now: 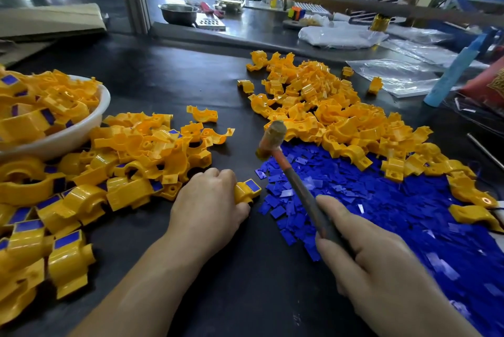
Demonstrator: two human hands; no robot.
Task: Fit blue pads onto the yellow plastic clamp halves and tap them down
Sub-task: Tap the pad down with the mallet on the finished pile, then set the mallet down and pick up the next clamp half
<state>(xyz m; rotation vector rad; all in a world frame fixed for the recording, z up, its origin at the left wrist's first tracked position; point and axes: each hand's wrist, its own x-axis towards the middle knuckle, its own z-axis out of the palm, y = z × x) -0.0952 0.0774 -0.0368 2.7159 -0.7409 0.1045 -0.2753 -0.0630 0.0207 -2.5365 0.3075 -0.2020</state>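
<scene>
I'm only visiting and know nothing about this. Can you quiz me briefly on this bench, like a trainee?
1. True or false: the right hand grips the hammer by its handle.
2. The loose blue pads lie: A) in a bowl, B) on the table by the right hand, C) in a bag.
3. Fill in: the left hand holds one yellow clamp half with a ____ pad on it.
Key: 1 true; 2 B; 3 blue.

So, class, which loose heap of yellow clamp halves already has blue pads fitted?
The left heap beside the white bowl: its halves show blue pads; the right heap is bare yellow.
</scene>
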